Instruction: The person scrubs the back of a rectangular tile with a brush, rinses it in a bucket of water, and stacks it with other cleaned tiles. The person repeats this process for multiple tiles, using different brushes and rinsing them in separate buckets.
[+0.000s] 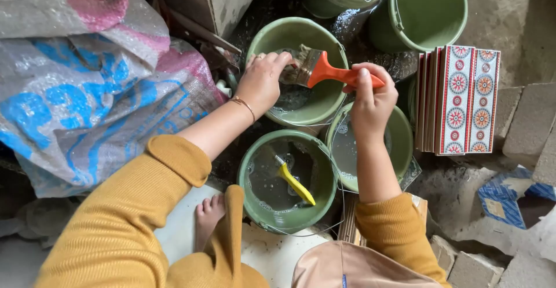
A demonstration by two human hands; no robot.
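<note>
Right hand (370, 99) grips the orange-handled paintbrush (324, 70) over the upper green bucket (330, 99); left hand (263, 82) pinches its bristles. Water may splash onto the patterned tiles (460, 99) just beside. The brush could slip from wet fingers.

Paintbrush (324, 70): flat, wide type w/ bright orange plastic handle, metal ferrule, pale bristles that look wet & splayed. Lies approx horizontal, bristles pointing left, handle to the right, slightly tilted down toward handle end. Held above the upper green bucket (301, 68), over its right half. Right hand (370, 99) grips the handle end, thumb on top. Left hand (263, 79) has fingertips on the bristle tips, pinching/spreading them. Bucket: round, light green plastic, shallow cloudy water inside, wet walls, thin wire bail at rim. Sits on the floor, touching two more green buckets below it.
</note>
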